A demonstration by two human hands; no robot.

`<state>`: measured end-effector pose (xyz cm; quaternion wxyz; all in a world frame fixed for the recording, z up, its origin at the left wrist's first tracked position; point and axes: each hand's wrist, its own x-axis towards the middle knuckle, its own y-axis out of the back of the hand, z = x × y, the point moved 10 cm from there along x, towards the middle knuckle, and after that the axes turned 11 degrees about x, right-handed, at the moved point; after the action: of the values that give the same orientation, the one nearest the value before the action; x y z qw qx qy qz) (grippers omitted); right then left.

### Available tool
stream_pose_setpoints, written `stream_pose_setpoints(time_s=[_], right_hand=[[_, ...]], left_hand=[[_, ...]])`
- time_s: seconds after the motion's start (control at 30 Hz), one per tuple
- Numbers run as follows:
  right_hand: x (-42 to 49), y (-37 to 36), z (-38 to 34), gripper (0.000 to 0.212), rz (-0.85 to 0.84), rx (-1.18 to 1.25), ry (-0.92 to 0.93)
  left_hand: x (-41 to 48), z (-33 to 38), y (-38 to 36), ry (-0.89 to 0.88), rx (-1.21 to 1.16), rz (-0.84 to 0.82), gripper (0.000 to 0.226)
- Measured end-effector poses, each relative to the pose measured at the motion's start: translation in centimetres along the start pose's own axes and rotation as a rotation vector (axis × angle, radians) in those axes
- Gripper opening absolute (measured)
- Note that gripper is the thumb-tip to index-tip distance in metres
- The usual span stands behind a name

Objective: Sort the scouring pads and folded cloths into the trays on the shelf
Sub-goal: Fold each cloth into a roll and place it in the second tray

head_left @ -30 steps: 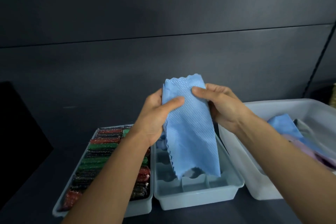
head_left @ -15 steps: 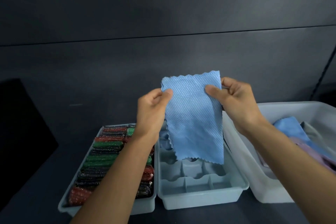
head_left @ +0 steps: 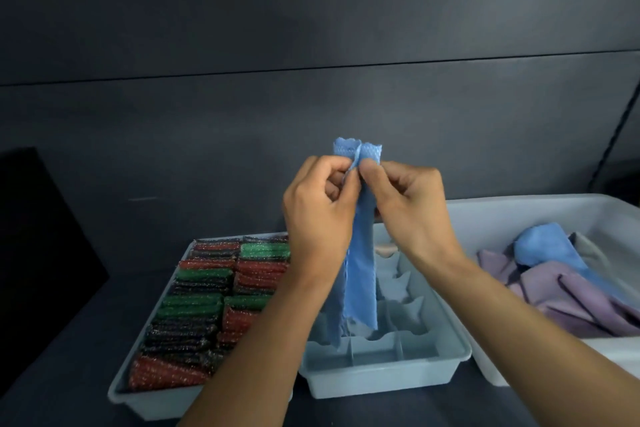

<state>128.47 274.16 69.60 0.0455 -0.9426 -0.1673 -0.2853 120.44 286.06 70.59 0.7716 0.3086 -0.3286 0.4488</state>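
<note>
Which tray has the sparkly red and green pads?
The left tray, packed with rows of pads. The middle tray shows dividers, and the right bin holds loose cloths.

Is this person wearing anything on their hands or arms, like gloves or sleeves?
No. The left hand and right hand are bare, with no gloves, rings or watch showing. The left forearm and right forearm are uncovered too; no sleeve is in view.

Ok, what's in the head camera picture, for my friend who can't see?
The left hand and right hand pinch a blue cloth, folded narrow, over a divided tray. Left of it a second tray holds scouring pads; right of it, a bin holds loose cloths.
</note>
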Motion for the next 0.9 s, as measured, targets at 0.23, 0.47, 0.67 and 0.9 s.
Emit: stream_pose_setpoints(time_s=[0.23, 0.47, 0.67, 0.9], right_hand=[[1.1, 0.1, 0.2, 0.020, 0.071, 0.319, -0.165], [2.9, -0.1, -0.5, 0.012, -0.115, 0.353, -0.251], [4.1, 0.3, -0.4, 0.014, -0.209, 0.361, -0.274], [0.6, 0.1, -1.6, 0.019, -0.375, 0.248, -0.057]], left_hand=[[-1.0, 0.5, -0.4, -0.035, -0.116, -0.117, 0.021], [-2.6, -5.5, -4.2, 0.379, -0.480, -0.622, 0.032], [-5.8, -7.1, -5.6, 0.543, -0.413, -0.817, 0.024], [-6.8, -10.2, -6.0, 0.880, -0.327, -0.782, 0.033]])
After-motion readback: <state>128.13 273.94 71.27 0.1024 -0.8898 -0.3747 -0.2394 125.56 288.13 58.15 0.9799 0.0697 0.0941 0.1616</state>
